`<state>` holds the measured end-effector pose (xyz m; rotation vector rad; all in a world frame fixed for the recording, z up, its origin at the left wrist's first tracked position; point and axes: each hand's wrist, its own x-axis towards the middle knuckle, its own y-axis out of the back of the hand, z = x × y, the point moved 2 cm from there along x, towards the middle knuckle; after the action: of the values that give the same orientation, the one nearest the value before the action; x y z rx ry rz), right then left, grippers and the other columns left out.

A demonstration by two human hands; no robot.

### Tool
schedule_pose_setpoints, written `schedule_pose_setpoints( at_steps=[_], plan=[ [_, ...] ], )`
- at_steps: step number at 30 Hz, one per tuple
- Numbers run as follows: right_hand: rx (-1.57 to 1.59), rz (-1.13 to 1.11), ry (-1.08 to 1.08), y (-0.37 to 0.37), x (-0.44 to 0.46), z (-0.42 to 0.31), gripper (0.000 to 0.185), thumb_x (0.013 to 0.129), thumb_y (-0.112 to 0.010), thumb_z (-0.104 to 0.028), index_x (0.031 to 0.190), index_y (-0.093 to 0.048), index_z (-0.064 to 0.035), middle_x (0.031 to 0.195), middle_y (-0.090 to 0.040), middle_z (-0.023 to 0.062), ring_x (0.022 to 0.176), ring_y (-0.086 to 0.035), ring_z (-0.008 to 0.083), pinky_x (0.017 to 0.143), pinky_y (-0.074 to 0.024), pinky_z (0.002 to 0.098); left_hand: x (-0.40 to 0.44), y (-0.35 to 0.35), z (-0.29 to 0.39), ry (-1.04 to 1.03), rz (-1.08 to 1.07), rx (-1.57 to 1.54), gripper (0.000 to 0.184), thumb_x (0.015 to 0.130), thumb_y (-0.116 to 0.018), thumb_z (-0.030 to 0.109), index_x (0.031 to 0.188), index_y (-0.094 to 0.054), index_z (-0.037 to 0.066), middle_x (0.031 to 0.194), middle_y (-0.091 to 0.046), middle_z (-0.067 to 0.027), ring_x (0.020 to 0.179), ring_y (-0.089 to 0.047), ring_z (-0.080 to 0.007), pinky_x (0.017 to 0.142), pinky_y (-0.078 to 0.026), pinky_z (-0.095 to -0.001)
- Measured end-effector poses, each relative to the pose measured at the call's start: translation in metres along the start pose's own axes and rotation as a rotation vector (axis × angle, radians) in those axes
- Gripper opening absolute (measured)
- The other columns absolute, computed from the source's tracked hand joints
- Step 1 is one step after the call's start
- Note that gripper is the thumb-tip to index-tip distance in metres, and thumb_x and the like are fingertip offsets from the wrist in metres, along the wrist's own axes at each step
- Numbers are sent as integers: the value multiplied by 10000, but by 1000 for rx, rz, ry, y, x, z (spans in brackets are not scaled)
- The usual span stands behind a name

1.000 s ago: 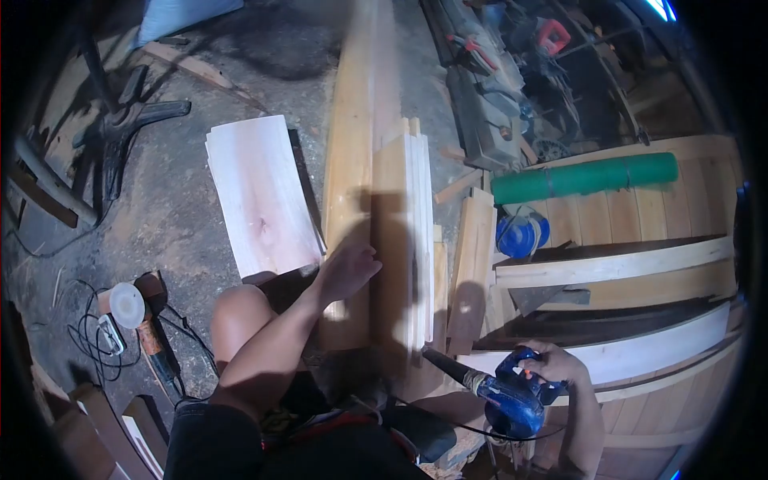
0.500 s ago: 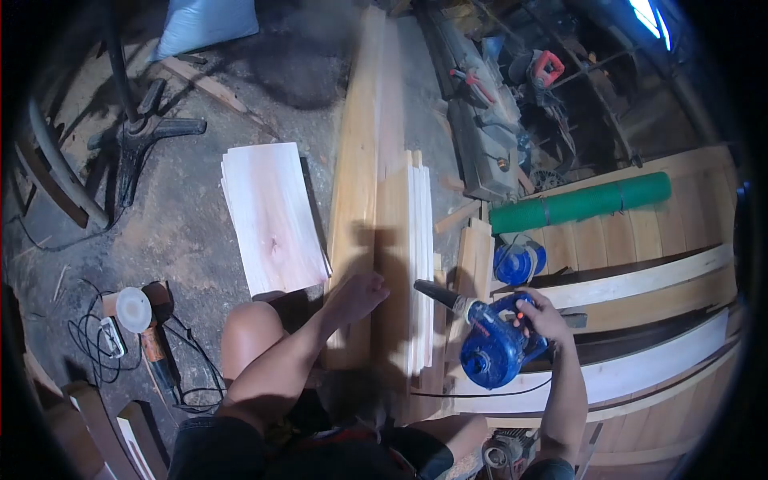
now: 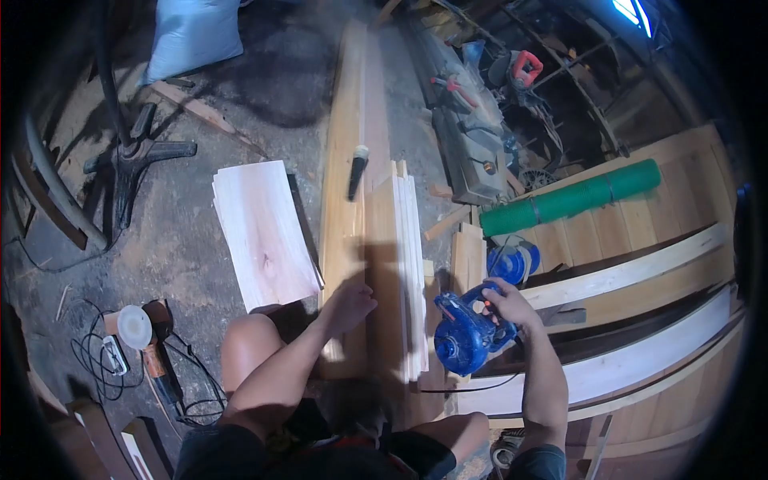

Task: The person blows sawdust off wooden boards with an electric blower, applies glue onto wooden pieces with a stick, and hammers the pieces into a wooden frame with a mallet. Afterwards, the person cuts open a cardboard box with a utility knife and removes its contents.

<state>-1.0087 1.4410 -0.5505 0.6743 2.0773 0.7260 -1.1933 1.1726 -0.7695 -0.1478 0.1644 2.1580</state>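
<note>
My right hand (image 3: 509,301) is wrapped round the handle of a blue blower (image 3: 466,332), held over the boards on the right. The blower's black nozzle (image 3: 358,174) is apart from it, over the long yellowish board (image 3: 340,152) further ahead. My left hand (image 3: 350,307) is closed above the near part of the long boards; what it holds, if anything, is hidden. Just right of it stands a row of thin pale boards (image 3: 410,272) on edge. A stack of short pale boards (image 3: 264,232) lies on the floor to the left.
An angle grinder (image 3: 152,360) with a coiled cable lies at the left. Behind it stands a black metal foot (image 3: 140,152). A white sack (image 3: 194,40) is at the back. A green roll (image 3: 572,198) rests on planks at the right, near red-handled tools (image 3: 526,69).
The nozzle has come off the blower and is now further forward over the long board. The blower has risen and moved left in my right hand. My left hand stays over the boards.
</note>
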Motion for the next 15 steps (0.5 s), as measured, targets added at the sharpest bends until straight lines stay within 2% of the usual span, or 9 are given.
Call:
schedule_pose_setpoints(
  at_steps=[3, 7, 10, 11, 14, 15],
  plan=[
    [-52, 52, 53, -20, 26, 5, 339, 986, -611, -183, 1286, -539, -43, 673, -618, 65, 479, -555, 133, 445, -443, 275, -3, -8, -5, -43, -18, -8, 346, 899, -698, 241, 1149, -688, 2, 1022, -730, -187, 988, -706, -302, 880, -542, -386],
    [140, 196, 108, -49, 70, 15, 338, 990, -621, -194, 1286, -536, -54, 755, -632, 68, 527, -579, 137, 450, -458, 289, 1, -7, -4, -63, -64, 131, 302, 896, -706, 243, 1076, -709, 1, 986, -729, -187, 963, -709, -300, 845, -542, -395],
    [330, 237, 93, -62, 81, 24, 331, 990, -623, -190, 1278, -537, -53, 753, -631, 66, 531, -580, 134, 447, -462, 283, 5, -3, 0, 32, -42, 123, 287, 897, -712, 255, 1026, -716, -2, 961, -724, -189, 903, -712, -286, 807, -545, -401],
    [408, 259, 102, -64, 86, 34, 323, 994, -618, -195, 1273, -535, -54, 741, -631, 69, 509, -571, 135, 442, -458, 278, 6, -1, 4, 97, -62, 9, 218, 920, -688, 210, 998, -716, 8, 892, -712, -165, 828, -703, -233, 786, -549, -377],
    [384, 272, 57, -60, 76, 47, 441, 988, -636, -204, 1376, -470, -75, 794, -618, 53, 568, -582, 126, 451, -470, 273, 66, -14, -57, 47, -10, -294, 153, 948, -650, 144, 957, -711, 4, 823, -699, -114, 754, -670, -180, 725, -539, -334],
    [387, 285, 51, -60, 74, 57, 451, 988, -634, -203, 1387, -465, -82, 784, -616, 53, 560, -576, 125, 446, -464, 272, 82, -1, -32, 52, 120, -513, 133, 960, -600, 67, 919, -704, -5, 764, -682, -53, 707, -639, -149, 648, -504, -296]
  ],
)
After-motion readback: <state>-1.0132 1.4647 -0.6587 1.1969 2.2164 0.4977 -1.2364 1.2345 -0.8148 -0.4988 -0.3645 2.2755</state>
